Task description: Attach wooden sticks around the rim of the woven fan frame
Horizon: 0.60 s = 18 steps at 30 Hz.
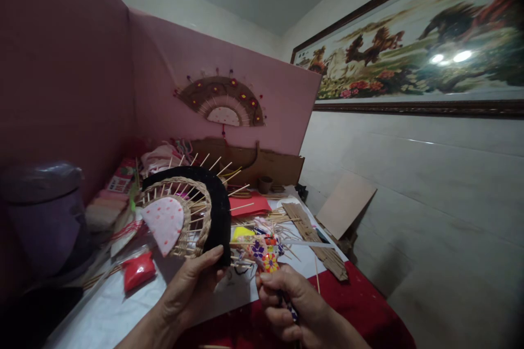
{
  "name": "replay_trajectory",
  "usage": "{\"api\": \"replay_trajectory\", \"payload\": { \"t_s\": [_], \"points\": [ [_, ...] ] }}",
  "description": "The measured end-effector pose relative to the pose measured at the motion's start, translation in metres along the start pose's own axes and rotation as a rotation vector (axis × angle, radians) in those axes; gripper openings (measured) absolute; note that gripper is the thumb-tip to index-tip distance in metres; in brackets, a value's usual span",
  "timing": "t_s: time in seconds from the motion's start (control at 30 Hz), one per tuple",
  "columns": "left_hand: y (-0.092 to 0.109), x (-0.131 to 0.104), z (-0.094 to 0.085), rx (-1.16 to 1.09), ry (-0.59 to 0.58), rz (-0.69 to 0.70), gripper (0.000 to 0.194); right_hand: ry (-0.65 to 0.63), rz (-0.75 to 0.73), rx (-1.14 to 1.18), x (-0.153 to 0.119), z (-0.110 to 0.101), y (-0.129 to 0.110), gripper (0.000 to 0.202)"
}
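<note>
My left hand point(192, 278) grips the lower right end of a half-round woven fan point(219, 202), thumb on its black outer band. Thin wooden sticks poke out past the band, and a pink dotted half-disc point(166, 221) fills the fan's centre. In my right hand point(295, 300) is a flower-patterned hot glue gun point(262, 255), fingers wrapped round its handle. Its nozzle points left, close to the black band; whether they touch I cannot tell. A pale glue stick point(309, 244) juts from the gun's back.
A finished-looking fan point(223, 101) hangs on the pink board point(278, 103). On the table lie red paper point(249, 205), a bark-like strip point(315, 237), a red packet point(139, 271) and loose sticks. A lidded bin point(45, 218) stands left; a cardboard piece point(346, 204) leans right.
</note>
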<state>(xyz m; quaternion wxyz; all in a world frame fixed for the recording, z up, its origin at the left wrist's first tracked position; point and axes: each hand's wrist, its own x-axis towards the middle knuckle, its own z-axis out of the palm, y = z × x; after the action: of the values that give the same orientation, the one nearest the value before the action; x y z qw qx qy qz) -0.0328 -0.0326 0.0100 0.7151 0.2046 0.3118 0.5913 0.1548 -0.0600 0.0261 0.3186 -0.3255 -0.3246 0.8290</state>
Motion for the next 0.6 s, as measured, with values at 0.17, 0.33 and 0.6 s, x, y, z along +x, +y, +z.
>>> {"api": "replay_trajectory", "payload": {
  "t_s": [0.17, 0.33, 0.6],
  "points": [
    [0.000, 0.001, 0.000, -0.003, 0.025, -0.004, 0.012, 0.011, -0.034, -0.045, -0.001, -0.001, 0.001, 0.019],
    [0.000, 0.002, -0.001, -0.008, 0.023, 0.000, 0.012, -0.033, -0.096, -0.041, -0.002, -0.008, 0.004, 0.027],
    [0.000, 0.000, -0.002, -0.013, 0.019, -0.002, 0.011, 0.187, -0.323, -0.200, -0.008, -0.022, -0.015, 0.034]
  ]
}}
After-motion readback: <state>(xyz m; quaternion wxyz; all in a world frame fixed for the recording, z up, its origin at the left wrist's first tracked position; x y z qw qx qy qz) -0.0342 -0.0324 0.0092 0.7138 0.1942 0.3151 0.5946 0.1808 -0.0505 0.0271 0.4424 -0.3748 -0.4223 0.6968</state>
